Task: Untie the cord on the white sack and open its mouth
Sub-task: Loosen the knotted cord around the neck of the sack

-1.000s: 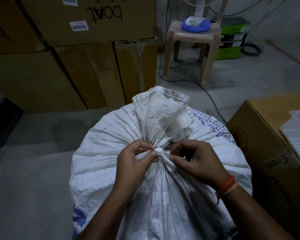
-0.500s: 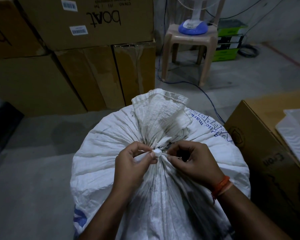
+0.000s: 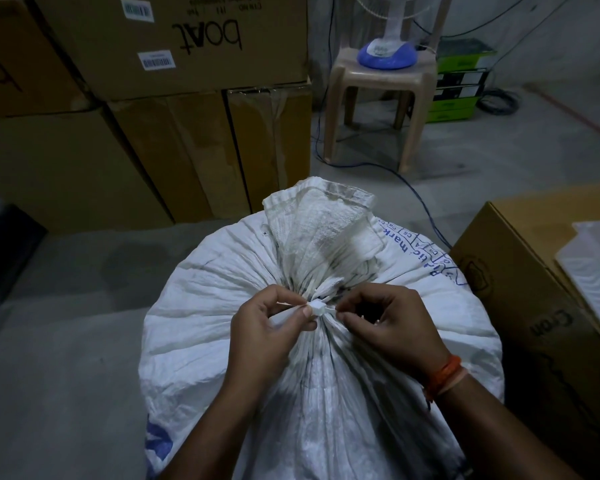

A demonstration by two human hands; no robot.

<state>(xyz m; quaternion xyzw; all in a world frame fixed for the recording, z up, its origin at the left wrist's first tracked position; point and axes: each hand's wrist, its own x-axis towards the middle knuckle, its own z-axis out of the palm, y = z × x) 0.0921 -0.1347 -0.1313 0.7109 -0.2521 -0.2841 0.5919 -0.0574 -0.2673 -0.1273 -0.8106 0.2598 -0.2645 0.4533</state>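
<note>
A full white woven sack (image 3: 222,317) with blue print stands on the floor in front of me. Its mouth is gathered into a neck, and the loose top (image 3: 321,223) fans out beyond it. A white cord (image 3: 317,308) with a small square knot or lock binds the neck. My left hand (image 3: 267,327) pinches the cord's left end, thumb against the knot. My right hand (image 3: 385,323) pinches the cord just right of the knot; an orange band is on that wrist.
Stacked cardboard boxes (image 3: 174,109) fill the back left. A beige plastic stool (image 3: 378,98) with a fan's blue base (image 3: 387,53) stands behind, a blue cable (image 3: 420,199) trailing on the floor. An open carton (image 3: 534,289) with white trays sits at the right.
Both hands stay at the knot, with only slight finger shifts. The sack's mouth remains tied.
</note>
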